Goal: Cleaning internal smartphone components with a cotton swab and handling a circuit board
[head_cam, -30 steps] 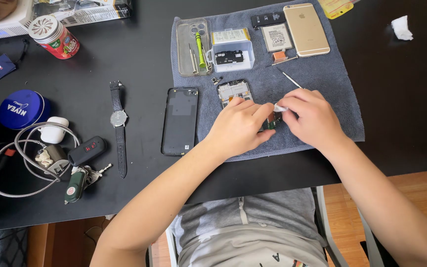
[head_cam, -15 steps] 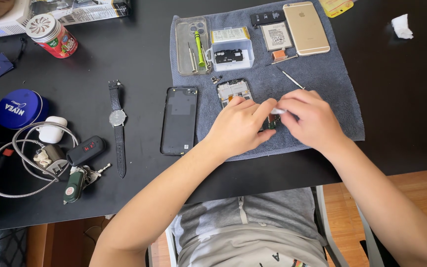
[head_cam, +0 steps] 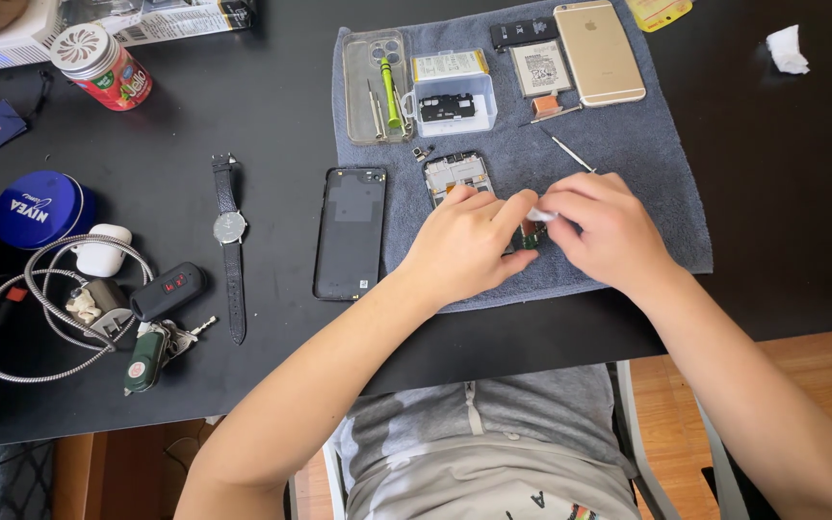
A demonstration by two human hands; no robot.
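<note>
Both of my hands meet over a grey-blue towel [head_cam: 647, 144] on a black desk. My left hand [head_cam: 464, 246] pinches a small green circuit board [head_cam: 531, 234] and rests over the lower part of an opened phone frame [head_cam: 456, 173]. My right hand [head_cam: 601, 229] grips a thin tool with a white tip, its metal shaft [head_cam: 568, 152] sticking up behind the fingers. The tip touches the board between my hands. Most of the board is hidden by my fingers.
On the towel lie a gold phone [head_cam: 599, 50], a battery [head_cam: 540, 67], a clear box [head_cam: 450, 91] and a clear case holding a green screwdriver [head_cam: 389, 91]. A black phone back [head_cam: 351, 231], wristwatch [head_cam: 230, 226], blue tin [head_cam: 36, 207], keys [head_cam: 151, 347] and cable [head_cam: 40, 318] lie left.
Both hands stay over the phone frame. My right hand has shifted slightly, bringing the white tool tip onto the small board held by my left fingers.
</note>
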